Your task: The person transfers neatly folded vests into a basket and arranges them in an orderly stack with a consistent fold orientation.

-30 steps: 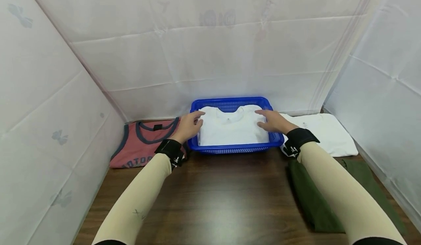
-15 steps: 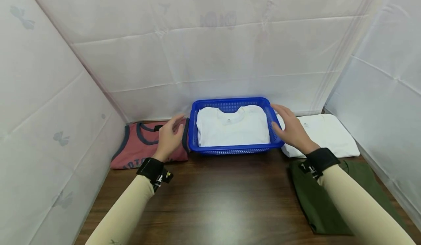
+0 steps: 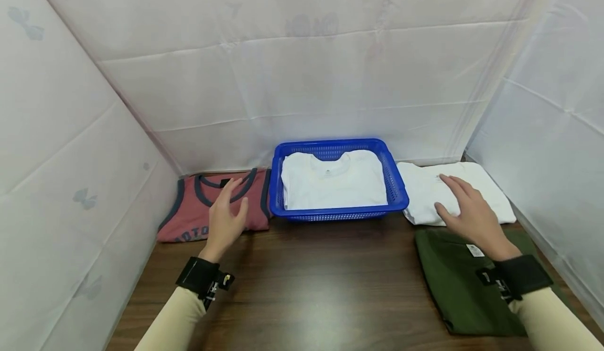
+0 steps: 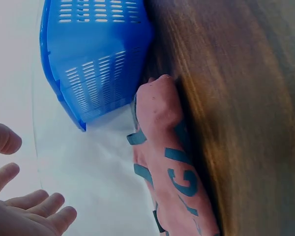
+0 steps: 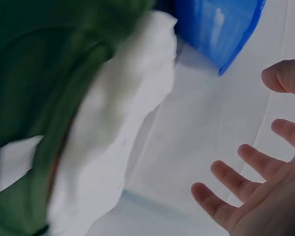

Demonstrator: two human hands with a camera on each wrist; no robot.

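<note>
Beside the blue basket [image 3: 337, 181], on its right, lies the folded white shirt [image 3: 464, 191]; our right hand [image 3: 469, 212] hovers over its near edge with fingers spread and relaxed, holding nothing. On the basket's left lies the folded red tank top [image 3: 207, 207]; our left hand [image 3: 226, 217] hangs above its near edge, fingers straight and slightly apart, also holding nothing. A second white shirt [image 3: 332, 181] already sits folded inside the basket.

To do the pick-up well, we judge that each hand should slide flat under a garment's folded edge, so that the fold lifts as one piece and does not open. We should lift straight up before travelling, since the basket wall stands just beside both garments.

A folded green garment [image 3: 464, 283] lies on the counter [image 3: 311, 288], nearer to us than the white shirt.

Head view gives the layout: which garment lies on which side. Left wrist view adds the basket's slotted side wall [image 4: 96, 64] and the tank top's dark lettering [image 4: 179, 179], with the fingertips [image 4: 44, 206] well clear of the cloth. Right wrist view shows the white shirt [image 5: 118, 132] touching the green garment [image 5: 39, 83], and a white label on the green cloth [image 5: 17, 164].
</note>
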